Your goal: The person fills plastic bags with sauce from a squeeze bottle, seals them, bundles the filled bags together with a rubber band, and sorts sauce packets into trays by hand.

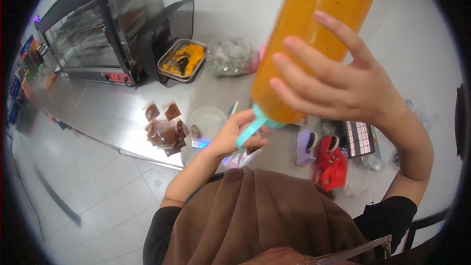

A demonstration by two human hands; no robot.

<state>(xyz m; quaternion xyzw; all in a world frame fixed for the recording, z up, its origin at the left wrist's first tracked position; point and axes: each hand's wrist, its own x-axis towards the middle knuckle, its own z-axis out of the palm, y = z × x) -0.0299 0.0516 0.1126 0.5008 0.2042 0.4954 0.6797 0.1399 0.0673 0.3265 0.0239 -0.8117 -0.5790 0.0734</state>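
Note:
A large bottle of orange liquid with dark specks [306,29] is tipped neck down. My right hand [328,76] holds its side with fingers spread around it. At the low end are a teal collar and a teal strap [249,134]. My left hand [235,132] is curled beside the neck, partly hidden by the strap. Clear plastic [234,159] shows just below the left hand, but what its fingers hold is hard to make out. Left of that hand, a round translucent lid or dish [207,120] lies on the steel table [110,113].
Packets of brown sauce [164,132] lie at the left. Behind stand a glass display warmer [91,34], a metal tray of yellow food [186,61] and a bag of clear plastic [230,56]. To the right are a purple tape dispenser [305,148], a red one [332,167] and a keypad device [359,139].

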